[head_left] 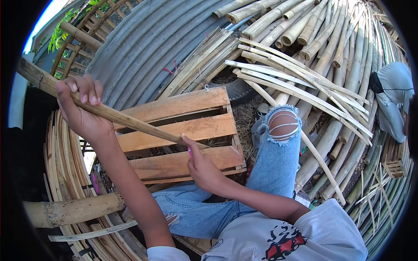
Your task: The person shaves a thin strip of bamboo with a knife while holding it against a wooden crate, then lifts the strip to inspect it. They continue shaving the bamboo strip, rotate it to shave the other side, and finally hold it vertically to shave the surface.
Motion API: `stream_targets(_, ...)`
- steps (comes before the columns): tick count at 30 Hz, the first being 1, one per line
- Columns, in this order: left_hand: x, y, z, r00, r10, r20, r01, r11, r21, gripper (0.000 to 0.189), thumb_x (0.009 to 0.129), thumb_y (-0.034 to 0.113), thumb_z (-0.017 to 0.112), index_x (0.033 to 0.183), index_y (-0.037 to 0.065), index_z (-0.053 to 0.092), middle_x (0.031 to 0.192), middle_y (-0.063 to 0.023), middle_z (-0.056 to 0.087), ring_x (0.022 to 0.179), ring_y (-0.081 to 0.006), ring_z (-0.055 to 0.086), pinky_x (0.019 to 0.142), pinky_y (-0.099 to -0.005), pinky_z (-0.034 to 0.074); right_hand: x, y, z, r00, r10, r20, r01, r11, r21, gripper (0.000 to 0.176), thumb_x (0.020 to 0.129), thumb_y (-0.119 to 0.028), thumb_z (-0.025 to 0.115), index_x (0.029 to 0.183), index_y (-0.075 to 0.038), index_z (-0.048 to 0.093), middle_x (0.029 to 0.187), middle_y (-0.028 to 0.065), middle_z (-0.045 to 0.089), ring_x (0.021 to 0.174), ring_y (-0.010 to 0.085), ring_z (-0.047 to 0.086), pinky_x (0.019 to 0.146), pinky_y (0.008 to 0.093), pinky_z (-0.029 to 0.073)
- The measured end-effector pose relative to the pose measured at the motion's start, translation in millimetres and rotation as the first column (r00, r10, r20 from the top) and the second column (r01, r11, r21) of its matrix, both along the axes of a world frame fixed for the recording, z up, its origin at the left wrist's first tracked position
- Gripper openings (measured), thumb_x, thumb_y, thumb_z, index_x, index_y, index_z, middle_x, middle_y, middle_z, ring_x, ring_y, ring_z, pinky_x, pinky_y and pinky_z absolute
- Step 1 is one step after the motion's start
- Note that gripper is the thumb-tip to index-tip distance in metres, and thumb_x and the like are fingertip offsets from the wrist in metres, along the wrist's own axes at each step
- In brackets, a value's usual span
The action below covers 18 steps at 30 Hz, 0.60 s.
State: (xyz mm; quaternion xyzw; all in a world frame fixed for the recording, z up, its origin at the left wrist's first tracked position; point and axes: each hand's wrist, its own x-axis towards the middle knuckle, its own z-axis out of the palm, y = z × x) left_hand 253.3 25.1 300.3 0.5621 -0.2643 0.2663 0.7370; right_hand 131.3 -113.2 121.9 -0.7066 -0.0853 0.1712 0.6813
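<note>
A long split bamboo piece [135,123] slants from the upper left down to a wooden slatted crate [183,126]. My left hand [82,106] is closed around its upper part, with the thumb and fingers on either side. Near the bamboo's lower end, my right hand [204,169] is closed with its index finger stretched along the bamboo. A bit of a pink handle [190,152] shows in that hand; the rest of the tool is hidden. The bamboo's tip meets the crate's slats beside my right hand.
Bamboo poles [322,48] are heaped at the upper right, with pale split strips [300,80] across them. Corrugated sheeting [143,48] stands behind the crate. A thick bamboo pole [74,212] and stacked strips [65,156] lie left. Another person [394,95] bends at the far right.
</note>
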Motion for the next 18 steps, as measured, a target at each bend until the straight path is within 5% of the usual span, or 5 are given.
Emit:
stream_targets(3, -3.3, 4.6, -0.8, 1.0, -0.007, -0.01, 0.007, 1.0, 0.001, 0.03, 0.096, 0.028, 0.049, 0.074, 0.008, 0.043, 0.058, 0.0019, 0.033, 0.051, -0.0063, 0.031, 0.048, -0.0205, 0.028, -2.7, -15.2, -34.8, 0.984, 0.077, -0.159, -0.087, 0.994, -0.059, 0.056, 0.087, 0.001, 0.037, 0.139, -0.004, 0.019, 0.082, 0.0351, 0.056, 0.074, 0.0437, 0.06, 0.068, 0.0445, 0.046)
stream_targets(9, -1.9, -0.6, -1.2, 1.0, 0.03, 0.004, -0.03, 0.999, 0.011, 0.031, 0.095, 0.031, 0.049, 0.074, 0.009, 0.043, 0.057, 0.0017, 0.035, 0.048, -0.0058, 0.032, 0.046, -0.0193, 0.027, 24.4, 3.8, 86.7, 0.976, 0.042, 0.213, -0.084, 0.978, 0.19, 0.06, 0.087, 0.0, 0.039, 0.141, -0.002, 0.014, 0.064, 0.0271, 0.053, 0.059, 0.0416, 0.057, 0.058, 0.048, 0.041)
stream_targets(11, -0.8, 3.7, -1.3, 0.999, 0.032, 0.009, -0.032, 0.999, 0.009, 0.032, 0.095, 0.031, 0.05, 0.073, 0.009, 0.043, 0.057, 0.0018, 0.035, 0.048, -0.0058, 0.032, 0.046, -0.0195, 0.027, 14.7, 8.0, 53.5, 0.992, 0.019, 0.121, -0.034, 0.992, 0.122, 0.061, 0.086, 0.001, 0.04, 0.141, -0.003, 0.013, 0.062, 0.0259, 0.053, 0.058, 0.0413, 0.056, 0.057, 0.0476, 0.042)
stream_targets(14, -2.1, 20.8, -2.5, 0.998, 0.065, -0.012, -0.065, 0.998, -0.014, 0.032, 0.095, 0.031, 0.05, 0.073, 0.009, 0.043, 0.057, 0.0018, 0.034, 0.048, -0.0058, 0.032, 0.046, -0.0197, 0.027, -9.7, 4.8, -67.9, 0.995, 0.0, -0.1, -0.004, 0.999, -0.038, 0.06, 0.087, 0.0, 0.039, 0.141, -0.009, 0.016, 0.063, 0.0243, 0.051, 0.058, 0.0385, 0.056, 0.057, 0.0444, 0.041)
stream_targets(18, -4.2, 17.7, -2.5, 0.999, -0.03, -0.015, 0.029, 0.999, -0.017, 0.03, 0.096, 0.028, 0.049, 0.074, 0.008, 0.042, 0.059, 0.0021, 0.032, 0.052, -0.0064, 0.03, 0.048, -0.0205, 0.028, 1.2, 5.5, -9.0, 1.0, 0.013, -0.002, -0.013, 0.998, 0.066, 0.058, 0.087, 0.0, 0.038, 0.141, -0.011, 0.017, 0.065, 0.0227, 0.05, 0.059, 0.0366, 0.054, 0.06, 0.0427, 0.042)
